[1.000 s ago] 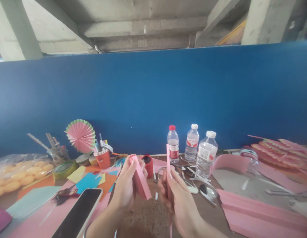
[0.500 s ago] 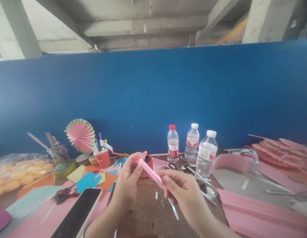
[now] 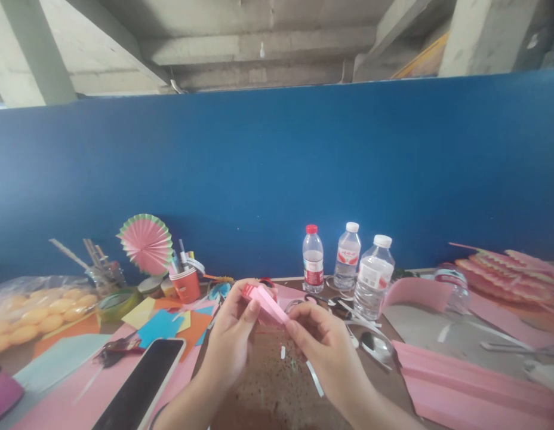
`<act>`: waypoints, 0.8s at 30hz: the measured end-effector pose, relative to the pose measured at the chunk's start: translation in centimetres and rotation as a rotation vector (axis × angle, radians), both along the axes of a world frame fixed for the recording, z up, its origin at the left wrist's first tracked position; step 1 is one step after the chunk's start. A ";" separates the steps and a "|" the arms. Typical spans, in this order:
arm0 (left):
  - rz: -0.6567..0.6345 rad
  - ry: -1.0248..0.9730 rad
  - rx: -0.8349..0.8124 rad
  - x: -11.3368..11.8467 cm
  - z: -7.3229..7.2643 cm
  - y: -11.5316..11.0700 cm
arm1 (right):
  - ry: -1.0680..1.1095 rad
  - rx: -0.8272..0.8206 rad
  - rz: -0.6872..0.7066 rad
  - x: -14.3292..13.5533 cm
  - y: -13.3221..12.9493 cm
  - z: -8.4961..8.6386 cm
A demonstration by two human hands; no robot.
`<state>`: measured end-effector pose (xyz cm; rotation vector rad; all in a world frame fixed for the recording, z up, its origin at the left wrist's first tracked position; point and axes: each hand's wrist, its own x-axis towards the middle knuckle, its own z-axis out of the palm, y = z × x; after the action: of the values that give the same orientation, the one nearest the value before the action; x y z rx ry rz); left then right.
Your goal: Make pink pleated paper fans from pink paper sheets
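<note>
Left hand and right hand, fingers pinching folded pink paper, strip's far end hidden behind left fingers

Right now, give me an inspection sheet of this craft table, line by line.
Surface: brown table, largely covered by paper.
Job's things: folded pink paper strip, pinched at both ends.
Clutter: phone, coloured paper scraps, red cup of pens, pink paper fan, three water bottles, scissors, spoon, pink sheets.
Hands: left hand and right hand both grip the strip.
Cables: nothing seen.
Surroundings: blue partition, concrete ceiling above.
</note>
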<state>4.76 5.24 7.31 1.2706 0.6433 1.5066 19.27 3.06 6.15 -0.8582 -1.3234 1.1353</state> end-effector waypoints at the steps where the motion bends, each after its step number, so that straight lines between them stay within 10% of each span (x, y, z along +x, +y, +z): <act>1: -0.001 0.000 -0.002 0.0 -0.1 0.0 | 0.005 -0.003 0.002 0.0 0.0 0.0; 24: -0.090 -0.026 0.053 -0.1 0.1 -0.1 | -0.392 0.537 -0.304 1.0 0.5 -1.0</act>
<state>4.67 5.15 7.37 1.3013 0.5249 1.4721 20.31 3.53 5.12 -0.8591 -1.6457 0.3475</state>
